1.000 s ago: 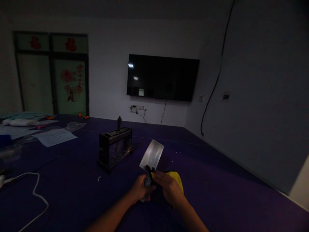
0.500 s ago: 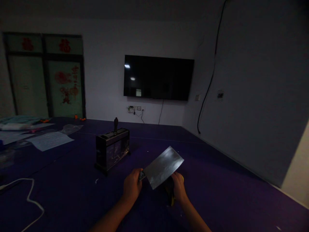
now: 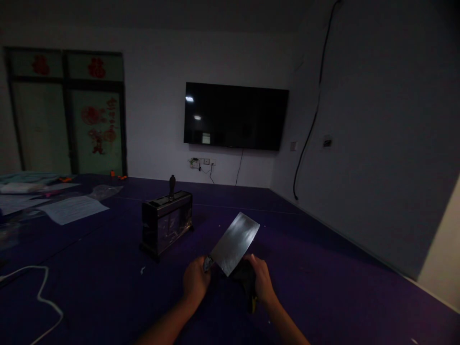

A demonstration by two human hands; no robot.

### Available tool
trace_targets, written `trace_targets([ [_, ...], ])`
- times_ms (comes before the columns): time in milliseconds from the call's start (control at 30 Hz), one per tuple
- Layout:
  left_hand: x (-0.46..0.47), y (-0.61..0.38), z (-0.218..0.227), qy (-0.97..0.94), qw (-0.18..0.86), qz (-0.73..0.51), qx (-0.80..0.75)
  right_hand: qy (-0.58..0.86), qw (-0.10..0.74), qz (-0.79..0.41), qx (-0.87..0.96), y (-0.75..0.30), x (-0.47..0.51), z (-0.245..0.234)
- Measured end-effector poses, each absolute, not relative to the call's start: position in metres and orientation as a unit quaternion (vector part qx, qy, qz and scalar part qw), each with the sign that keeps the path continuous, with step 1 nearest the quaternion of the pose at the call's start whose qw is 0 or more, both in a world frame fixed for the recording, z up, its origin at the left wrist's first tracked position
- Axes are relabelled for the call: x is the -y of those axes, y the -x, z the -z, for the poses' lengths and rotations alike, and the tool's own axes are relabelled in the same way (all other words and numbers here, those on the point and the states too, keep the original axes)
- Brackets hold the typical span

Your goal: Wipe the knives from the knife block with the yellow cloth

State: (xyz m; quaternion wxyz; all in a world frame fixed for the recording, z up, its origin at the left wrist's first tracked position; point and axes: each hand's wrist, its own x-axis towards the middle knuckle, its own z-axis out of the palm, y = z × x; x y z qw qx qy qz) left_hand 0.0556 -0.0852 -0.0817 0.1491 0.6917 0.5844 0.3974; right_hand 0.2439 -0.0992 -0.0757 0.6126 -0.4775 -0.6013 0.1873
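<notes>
My left hand (image 3: 196, 282) is closed round the dark handle of a broad steel cleaver (image 3: 234, 237), whose blade points up and to the right above the purple tabletop. Just right of it, my right hand (image 3: 261, 281) grips a dark cloth with a yellow edge (image 3: 248, 282) at the blade's lower edge. A dark knife block (image 3: 166, 221) stands a little further back on the left, with one knife handle (image 3: 172, 184) sticking up from its top.
The purple table (image 3: 323, 287) runs to the grey wall on the right. Papers (image 3: 72, 209) and plastic bags lie at the far left, a white cable (image 3: 39, 297) near left. A black TV (image 3: 235, 116) hangs on the far wall.
One second ago the blade stood steeper with the yellow cloth showing under my right hand. The blade then swung flat to the right and has now tilted up again; the cloth looks mostly dark.
</notes>
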Motion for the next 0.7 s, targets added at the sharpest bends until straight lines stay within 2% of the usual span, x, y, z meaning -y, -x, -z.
trace_targets([
  [167, 0.083, -0.056, 0.082, -0.705, 0.169, -0.380, -0.574, 0.468, 0.609, -0.243, 0.593, -0.238, 0.107, 0.059],
  [267, 0.082, -0.062, 0.083, -0.708, 0.243, -0.378, -0.545, 0.473, 0.627, -0.265, 0.559, -0.242, 0.104, 0.059],
  [400, 0.084, -0.072, 0.085, -0.618, 0.484, -0.382, -0.488, 0.470, 0.656, -0.304, 0.506, -0.247, 0.099, 0.061],
  [467, 0.087, -0.074, 0.086, -0.573, 0.613, -0.346, -0.419, 0.464, 0.659, -0.331, 0.492, -0.248, 0.099, 0.062],
  [533, 0.089, -0.074, 0.088, -0.557, 0.694, -0.289, -0.353, 0.457, 0.658, -0.344, 0.489, -0.248, 0.099, 0.063],
  [600, 0.090, -0.073, 0.091, -0.553, 0.719, -0.261, -0.329, 0.455, 0.658, -0.344, 0.491, -0.248, 0.098, 0.063],
  [700, 0.090, -0.073, 0.096, -0.558, 0.695, -0.299, -0.342, 0.454, 0.661, -0.349, 0.485, -0.248, 0.098, 0.062],
])
